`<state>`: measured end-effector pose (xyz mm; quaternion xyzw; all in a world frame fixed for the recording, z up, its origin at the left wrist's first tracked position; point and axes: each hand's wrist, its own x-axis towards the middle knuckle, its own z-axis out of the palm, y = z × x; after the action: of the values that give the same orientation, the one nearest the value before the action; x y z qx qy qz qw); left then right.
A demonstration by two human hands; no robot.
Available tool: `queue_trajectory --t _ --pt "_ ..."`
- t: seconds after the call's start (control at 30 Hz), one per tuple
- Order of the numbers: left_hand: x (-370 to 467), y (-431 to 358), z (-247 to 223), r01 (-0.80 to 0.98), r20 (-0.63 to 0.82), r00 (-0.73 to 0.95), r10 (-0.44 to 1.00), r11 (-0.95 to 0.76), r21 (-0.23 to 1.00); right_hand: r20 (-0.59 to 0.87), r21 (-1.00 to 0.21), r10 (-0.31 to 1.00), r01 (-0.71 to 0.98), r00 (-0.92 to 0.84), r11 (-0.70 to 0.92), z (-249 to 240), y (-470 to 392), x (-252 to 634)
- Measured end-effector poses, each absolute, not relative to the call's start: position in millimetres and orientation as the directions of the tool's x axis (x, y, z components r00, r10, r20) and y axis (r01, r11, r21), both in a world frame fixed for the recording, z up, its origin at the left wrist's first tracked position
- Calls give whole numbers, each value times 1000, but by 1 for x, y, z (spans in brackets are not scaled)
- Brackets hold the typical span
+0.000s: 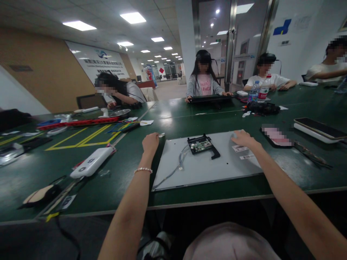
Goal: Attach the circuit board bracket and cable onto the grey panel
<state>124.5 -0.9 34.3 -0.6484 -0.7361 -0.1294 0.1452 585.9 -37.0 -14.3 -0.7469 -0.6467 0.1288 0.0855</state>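
Note:
A flat, pale grey display panel [206, 166] lies back side up in front of me, with stickers near its right edge. On it sits a black bracket with a green circuit board [202, 145], and a grey cable [182, 159] runs from it toward the near left corner. My left hand [150, 144] is closed just beyond the panel's far left corner; a small whitish piece [162, 135] shows at its fingertips, too small to name. Over the far right corner rests my right hand [245, 139], its fingers stretched onto the panel and slightly blurred.
Left of me lie a white power bank [93, 162] and a computer mouse [40, 195]. To the right are a phone [276, 136], another phone [321, 128] on a white block, and a dark cable bundle [311, 153]. Bottles [262, 92] stand farther back. Several people sit around the table.

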Motion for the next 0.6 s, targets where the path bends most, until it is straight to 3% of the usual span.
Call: queue_trajectory --t 0.2,0.4,0.53,0.6 --pt "114 1 32 968 453 -204 868 248 -39 -96 -275 988 951 122 -144 -16 -39 586" --pt "111 5 26 935 356 -316 880 353 -42 -115 -252 985 955 128 -154 -16 -40 585" --pt "118 2 27 939 390 -301 870 342 -38 -83 -250 991 961 100 -118 -15 -40 585" --pt "122 1 27 969 395 -207 895 243 -43 -53 -262 997 962 61 -73 -15 -40 584"
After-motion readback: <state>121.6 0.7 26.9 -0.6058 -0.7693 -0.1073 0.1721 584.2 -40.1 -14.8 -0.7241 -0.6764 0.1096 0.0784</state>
